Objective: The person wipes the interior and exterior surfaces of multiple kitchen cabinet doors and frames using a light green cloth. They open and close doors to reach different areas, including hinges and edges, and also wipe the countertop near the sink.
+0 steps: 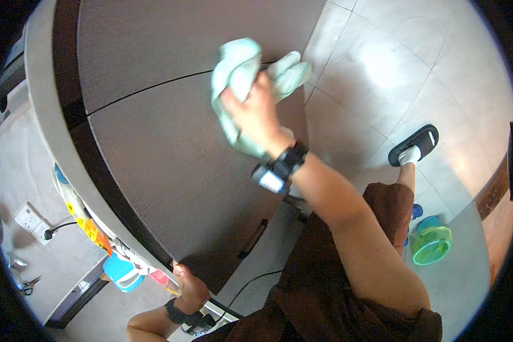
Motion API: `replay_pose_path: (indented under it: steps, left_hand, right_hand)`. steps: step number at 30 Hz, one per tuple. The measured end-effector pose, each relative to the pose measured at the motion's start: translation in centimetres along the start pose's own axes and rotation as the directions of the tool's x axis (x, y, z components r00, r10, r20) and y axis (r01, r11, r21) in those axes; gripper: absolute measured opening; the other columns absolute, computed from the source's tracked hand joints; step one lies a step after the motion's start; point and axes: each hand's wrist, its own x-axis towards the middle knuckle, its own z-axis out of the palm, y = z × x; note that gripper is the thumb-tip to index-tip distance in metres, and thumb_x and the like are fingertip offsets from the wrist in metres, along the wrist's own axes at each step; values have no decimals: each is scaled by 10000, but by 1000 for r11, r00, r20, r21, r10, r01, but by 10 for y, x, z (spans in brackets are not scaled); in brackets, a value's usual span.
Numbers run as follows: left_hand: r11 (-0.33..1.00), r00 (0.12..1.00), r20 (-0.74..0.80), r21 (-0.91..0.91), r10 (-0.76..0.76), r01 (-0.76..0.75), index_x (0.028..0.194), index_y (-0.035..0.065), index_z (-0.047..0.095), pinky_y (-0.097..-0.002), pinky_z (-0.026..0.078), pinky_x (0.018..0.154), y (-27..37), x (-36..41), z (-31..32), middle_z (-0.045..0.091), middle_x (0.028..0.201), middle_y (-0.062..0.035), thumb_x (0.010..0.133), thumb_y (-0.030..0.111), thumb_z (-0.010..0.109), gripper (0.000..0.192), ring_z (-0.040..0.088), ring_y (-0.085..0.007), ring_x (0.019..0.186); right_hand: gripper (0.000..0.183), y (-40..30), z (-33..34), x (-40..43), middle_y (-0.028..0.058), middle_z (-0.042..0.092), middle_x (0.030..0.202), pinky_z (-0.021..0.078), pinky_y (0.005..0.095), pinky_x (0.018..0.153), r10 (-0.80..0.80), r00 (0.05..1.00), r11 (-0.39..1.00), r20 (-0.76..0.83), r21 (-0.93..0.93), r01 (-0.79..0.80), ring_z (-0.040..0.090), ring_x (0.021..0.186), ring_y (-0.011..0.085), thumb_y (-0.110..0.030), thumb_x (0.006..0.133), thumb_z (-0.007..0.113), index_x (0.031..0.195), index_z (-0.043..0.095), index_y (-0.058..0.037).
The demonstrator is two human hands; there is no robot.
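Observation:
A pale green cloth [238,64] is bunched in my right hand [256,113], which presses it against a large dark brown panel [162,149], near the panel's right edge. The hand is slightly blurred, and its wrist wears a black band with a small device. At the lower left, my left hand [190,288] grips the panel's edge beside the light-coloured rim [124,213]; its fingertips are mostly hidden. A black strap circles that wrist too. A thin dark seam crosses the panel to the left of the cloth.
Pale floor tiles [376,98] lie to the right, with a black slipper [414,145] on a foot. Green plastic baskets or buckets [431,250] stand at the lower right. At left are a wall socket [32,222] with a plug, scissors [30,285] and a blue container [122,273]. A black cable [248,284] runs near the body.

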Motion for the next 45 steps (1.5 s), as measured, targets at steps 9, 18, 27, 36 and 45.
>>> replay_pose_path:
  steps: [9,18,27,36,45]
  left_hand:
    - [983,975,-177,103,-132,152,1312,98,377,-365,388,935,9,-4,-8,479,1239,-45,857,635,484,712,470,-217,1075]
    - [992,985,119,4,-123,123,1357,94,415,-484,340,1055,16,-5,-7,488,1342,-96,847,708,390,799,461,-318,1225]
    - [994,994,-53,52,-95,97,1385,110,373,-501,327,1061,2,4,-34,435,1391,-91,807,746,415,860,434,-334,1245]
    - [991,988,-78,-16,-135,134,1331,83,434,-497,372,1025,2,-5,-16,502,1319,-113,850,691,414,776,487,-336,1186]
    - [988,921,-378,76,-97,135,1254,55,496,-474,404,998,-7,1,-26,546,1252,-121,904,629,377,682,533,-336,1117]
  right_hand:
    - [339,116,-28,1,182,616,1077,401,461,918,249,967,934,-59,-248,-256,502,1073,389,-294,843,553,1050,608,-31]
    - [477,-72,-28,-176,270,446,1268,377,510,986,70,882,998,466,-27,-65,437,1135,475,-233,687,707,1130,591,-99]
    - [288,116,-21,-76,230,565,1073,434,441,872,402,914,915,-59,-17,-403,544,971,388,-223,863,608,1045,594,0]
    - [392,-11,-15,-69,203,552,987,420,479,839,-8,999,999,52,-33,10,507,981,390,-249,755,699,1062,568,-44]
    - [322,18,-23,-75,189,518,1114,405,462,905,228,967,968,110,-135,-213,485,1055,372,-199,821,630,1085,561,-26]
